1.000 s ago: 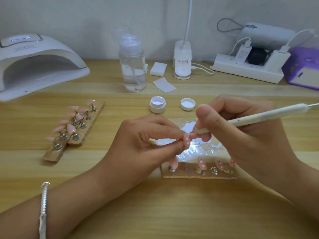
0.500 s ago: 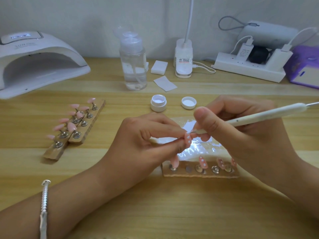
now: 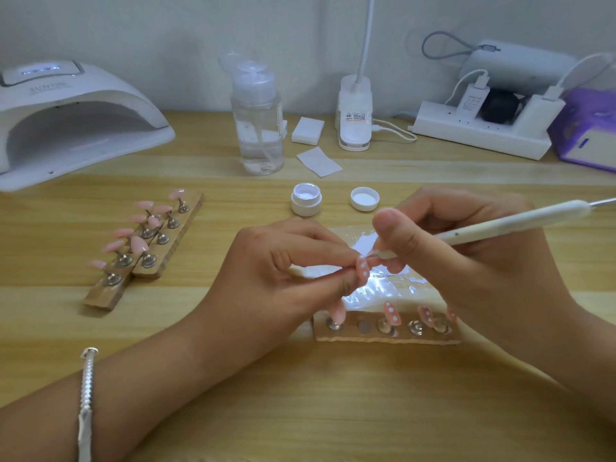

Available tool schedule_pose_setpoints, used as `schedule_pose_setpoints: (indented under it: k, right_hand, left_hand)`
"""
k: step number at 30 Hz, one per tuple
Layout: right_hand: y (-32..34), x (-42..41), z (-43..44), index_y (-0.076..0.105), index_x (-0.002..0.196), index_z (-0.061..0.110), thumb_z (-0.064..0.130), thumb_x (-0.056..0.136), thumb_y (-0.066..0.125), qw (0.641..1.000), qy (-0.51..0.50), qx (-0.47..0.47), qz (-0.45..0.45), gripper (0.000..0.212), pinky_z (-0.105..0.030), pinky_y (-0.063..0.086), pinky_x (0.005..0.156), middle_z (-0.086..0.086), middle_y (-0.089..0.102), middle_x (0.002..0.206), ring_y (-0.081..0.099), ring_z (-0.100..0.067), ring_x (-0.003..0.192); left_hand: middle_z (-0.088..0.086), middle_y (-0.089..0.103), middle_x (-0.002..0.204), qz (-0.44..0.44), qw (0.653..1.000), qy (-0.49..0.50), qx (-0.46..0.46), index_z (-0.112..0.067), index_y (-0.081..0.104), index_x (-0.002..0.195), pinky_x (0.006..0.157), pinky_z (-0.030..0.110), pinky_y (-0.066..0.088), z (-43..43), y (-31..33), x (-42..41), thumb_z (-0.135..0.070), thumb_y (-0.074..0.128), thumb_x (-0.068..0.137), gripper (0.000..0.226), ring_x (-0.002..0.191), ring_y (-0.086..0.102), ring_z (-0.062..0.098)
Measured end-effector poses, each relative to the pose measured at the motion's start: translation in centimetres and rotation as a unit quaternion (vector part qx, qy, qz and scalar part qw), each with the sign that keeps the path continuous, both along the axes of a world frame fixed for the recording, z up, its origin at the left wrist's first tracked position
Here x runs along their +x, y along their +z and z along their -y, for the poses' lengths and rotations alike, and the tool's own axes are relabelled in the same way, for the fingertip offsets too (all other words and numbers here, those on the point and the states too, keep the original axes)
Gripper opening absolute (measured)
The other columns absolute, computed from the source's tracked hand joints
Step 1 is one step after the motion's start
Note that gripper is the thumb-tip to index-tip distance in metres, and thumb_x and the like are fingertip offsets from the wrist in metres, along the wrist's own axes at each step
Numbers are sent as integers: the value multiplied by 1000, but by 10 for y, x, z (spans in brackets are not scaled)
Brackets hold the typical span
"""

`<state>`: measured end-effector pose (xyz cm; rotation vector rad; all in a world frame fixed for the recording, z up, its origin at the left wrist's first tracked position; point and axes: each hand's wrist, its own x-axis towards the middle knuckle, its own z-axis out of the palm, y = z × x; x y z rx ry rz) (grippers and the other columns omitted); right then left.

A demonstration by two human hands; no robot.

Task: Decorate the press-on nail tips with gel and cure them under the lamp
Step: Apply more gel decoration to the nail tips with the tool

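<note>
On the white arched curing lamp (image 3: 100, 95), "SUN" is just made out in grey lettering, the rest blurred. Print on the white clip-on lamp base's label (image 3: 357, 116) cannot be read.

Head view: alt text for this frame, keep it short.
The left hand pinches a pink, white-dotted nail tip while the right hand grips a white dotting pen, its point at the nail. Close by, a wooden holder carries more dotted tips; an open gel pot and a white curing lamp stand farther back on the table.
</note>
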<state>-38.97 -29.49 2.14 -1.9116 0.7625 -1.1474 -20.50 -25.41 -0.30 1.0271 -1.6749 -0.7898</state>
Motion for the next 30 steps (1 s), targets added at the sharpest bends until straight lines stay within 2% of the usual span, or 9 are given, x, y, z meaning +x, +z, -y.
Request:
schedule_pose_setpoints:
  k: [3,9,12,16,22,25,28,30]
  right_hand:
    - [0,0,0,69,68,15,28,89,66,1000,4,-5,-4,25,-13,39,52,4,67,59,55,-3,52]
    - [0,-1,1,69,69,15,29,89,66,1000,0,-8,-11,26,-21,42,50,2,67,60,57,-8,52]
    - [0,-1,1,69,68,16,29,89,65,1000,3,-16,-15,25,-15,39,51,4,66,59,55,-4,52]
    - [0,-2,3,69,69,16,29,90,65,1000,-2,-22,-15,26,-22,43,49,2,67,61,58,-11,53]
    - [8,-2,4,68,70,12,31,87,66,996,14,43,76,26,-20,52,59,2,67,61,67,-17,59]
    - [17,-12,13,68,69,20,37,88,63,995,-36,15,88,26,-16,47,51,1,62,56,62,-14,48]
    - [26,-31,27,70,70,26,49,92,59,997,-74,-25,-3,34,-19,44,44,3,55,47,52,-11,40]
    - [28,-47,42,72,78,34,55,94,56,978,-117,-71,-159,30,-13,41,45,10,66,58,58,-4,48]
  left_hand:
    - [3,71,82,1,1000,0,-2,-5,80,84,57,17,51,-1,0,0,-10,77,79,8,48,65,11]
    - [3,71,83,-11,1000,-4,5,-3,80,85,53,20,52,0,-1,0,-9,77,79,8,46,65,12]
    - [3,72,83,2,1000,1,-5,-5,80,84,56,18,52,0,-1,0,-10,77,79,7,48,66,11]
    - [-1,72,82,11,1000,5,-11,-5,80,84,58,18,51,1,-1,1,-10,78,80,7,51,66,10]
    - [0,72,84,-24,1000,9,7,-6,80,83,57,17,52,0,-1,1,-10,77,78,6,50,68,17]
    - [-7,73,77,-13,1000,18,-3,-7,80,80,61,14,51,0,-1,1,-10,77,80,4,59,70,19]
    - [-14,72,71,-9,1000,19,-8,-9,80,79,63,15,52,-1,0,0,-11,76,81,5,63,70,20]
    - [-14,72,71,-12,1000,18,-7,-11,79,77,63,16,52,-1,1,0,-10,76,82,6,65,71,21]
